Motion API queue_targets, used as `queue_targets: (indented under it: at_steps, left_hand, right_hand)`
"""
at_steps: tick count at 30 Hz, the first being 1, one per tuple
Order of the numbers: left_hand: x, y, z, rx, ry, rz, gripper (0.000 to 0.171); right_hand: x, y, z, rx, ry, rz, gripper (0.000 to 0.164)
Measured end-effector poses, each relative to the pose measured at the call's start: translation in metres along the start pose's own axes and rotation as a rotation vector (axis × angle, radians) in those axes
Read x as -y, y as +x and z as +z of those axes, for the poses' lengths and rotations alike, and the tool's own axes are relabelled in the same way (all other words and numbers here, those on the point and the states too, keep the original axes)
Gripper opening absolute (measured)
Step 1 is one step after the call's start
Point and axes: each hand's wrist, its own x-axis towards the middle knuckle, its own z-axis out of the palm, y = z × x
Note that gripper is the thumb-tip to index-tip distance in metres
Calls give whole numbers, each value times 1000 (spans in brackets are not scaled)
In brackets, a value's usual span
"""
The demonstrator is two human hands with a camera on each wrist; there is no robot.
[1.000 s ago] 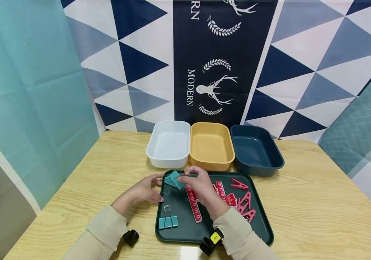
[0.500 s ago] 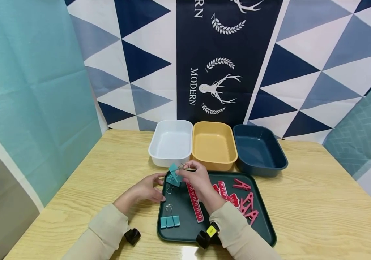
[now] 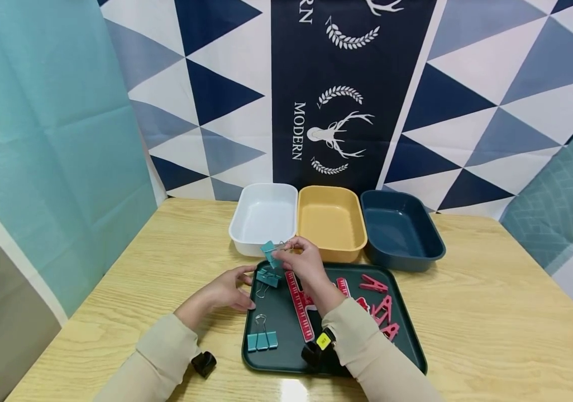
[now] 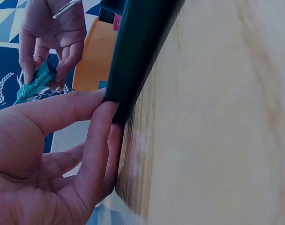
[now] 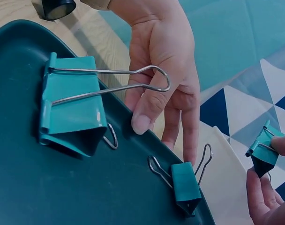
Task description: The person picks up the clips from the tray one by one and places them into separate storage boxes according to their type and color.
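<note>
My right hand (image 3: 309, 265) pinches a teal binder clip (image 3: 268, 252) between thumb and fingers, raised above the far left of the dark green tray (image 3: 281, 360), just in front of the white bin. In the right wrist view the held binder clip (image 5: 266, 145) shows its wire handles. At the tray's left edge my left hand (image 3: 226, 290) grips the rim, thumb on the inner side and fingers outside. A second binder clip (image 3: 268, 278) lies by that corner, a third (image 3: 262, 341) nearer me.
Behind the tray stand a white bin (image 3: 238, 244), a yellow bin (image 3: 330, 251) and a navy bin (image 3: 402, 261), side by side. Red strips with white key-like marks (image 3: 299, 307) and several pink clothespins (image 3: 373, 283) lie in the tray, partly behind my right arm.
My right hand has lifted the teal binder clip up and away from the clip beneath it, toward the white bin. My left hand has stayed at the tray's edge.
</note>
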Motion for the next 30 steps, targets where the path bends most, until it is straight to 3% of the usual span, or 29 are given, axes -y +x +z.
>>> queue_targets:
  at_steps: [11, 30]
  left_hand:
    - [1, 1, 0, -13, 6, 19, 85]
    - [-1, 0, 4, -38, 31, -22, 84]
  right_hand:
    - [5, 13, 6, -39, 13, -8, 19]
    - [11, 44, 15, -118, -75, -24, 22]
